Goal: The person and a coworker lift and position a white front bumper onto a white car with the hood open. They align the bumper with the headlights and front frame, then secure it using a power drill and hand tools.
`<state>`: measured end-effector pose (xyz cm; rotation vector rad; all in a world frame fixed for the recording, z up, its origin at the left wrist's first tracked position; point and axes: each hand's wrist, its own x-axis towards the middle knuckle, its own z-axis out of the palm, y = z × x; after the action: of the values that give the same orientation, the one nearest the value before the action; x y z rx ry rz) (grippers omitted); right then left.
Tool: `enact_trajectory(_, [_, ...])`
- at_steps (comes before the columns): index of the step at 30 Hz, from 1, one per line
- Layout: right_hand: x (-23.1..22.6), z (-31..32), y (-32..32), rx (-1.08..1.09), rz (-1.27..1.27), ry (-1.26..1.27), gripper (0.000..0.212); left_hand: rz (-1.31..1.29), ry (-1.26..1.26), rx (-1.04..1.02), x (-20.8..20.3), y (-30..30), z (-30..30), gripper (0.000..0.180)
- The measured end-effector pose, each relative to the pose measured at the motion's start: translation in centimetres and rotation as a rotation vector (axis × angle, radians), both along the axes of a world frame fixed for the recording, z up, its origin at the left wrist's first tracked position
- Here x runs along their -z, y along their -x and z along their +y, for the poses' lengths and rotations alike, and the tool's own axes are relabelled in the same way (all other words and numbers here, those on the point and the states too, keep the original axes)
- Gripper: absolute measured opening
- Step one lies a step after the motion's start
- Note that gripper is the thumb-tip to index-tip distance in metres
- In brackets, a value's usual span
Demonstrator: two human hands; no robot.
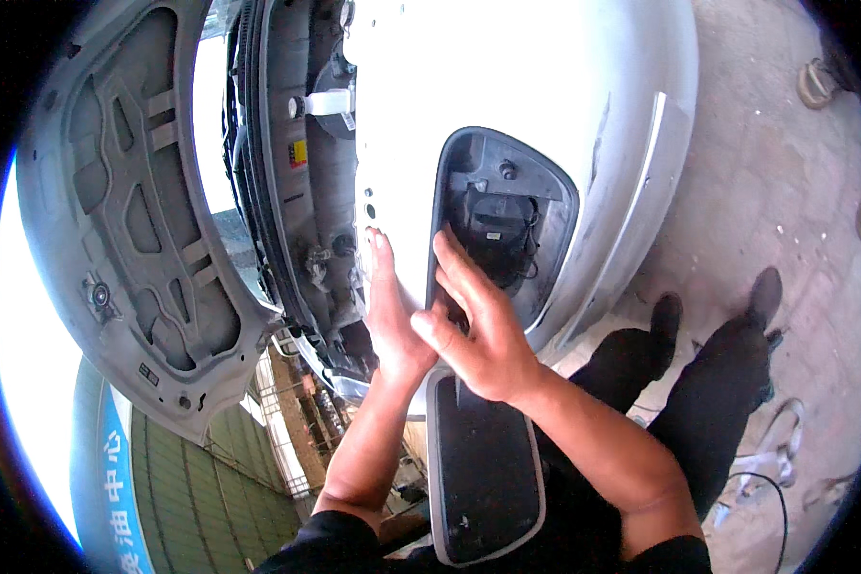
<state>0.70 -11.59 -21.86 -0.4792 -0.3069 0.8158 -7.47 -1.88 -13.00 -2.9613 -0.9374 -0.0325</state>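
My left hand [397, 320] lies with its fingers stretched out on the edge of a white car body panel [402, 105]. Beside it, my right hand [480, 335] has its fingers extended along the rim of a dark recessed opening [557, 182] in that panel. The heels of both hands come close together, with the right thumb near the left palm. I see no object held in either. Inside the opening sits a black box-like part [496, 215] with thin wires. Below the hands is a dark rounded panel [488, 469] with a light rim; its join is hidden.
A raised hood [148, 191] fills the left side. Between it and the white panel lies the engine bay, with a white filler neck [327, 103]. At right, legs in dark trousers [708, 402] stand on pale paving [737, 191]. A black cable [783, 512] lies at lower right.
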Motion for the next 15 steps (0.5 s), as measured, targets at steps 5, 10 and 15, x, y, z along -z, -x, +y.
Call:
enact_trajectory(5, [0.0,-0.1,-1.3,-0.097,0.234,-0.168,0.067,0.03,-0.097,0.056,0.2,-0.2,-0.3,0.089])
enact_trajectory(10, [2.1,0.0,-1.3,-0.209,0.199,-0.227,0.07,0.086,-0.143,0.047,0.6,-0.8,-0.7,0.088])
enact_trajectory(15, [3.3,-1.2,-3.6,-0.425,0.162,-0.184,0.066,0.086,-0.179,0.03,0.9,-1.2,-0.7,0.085])
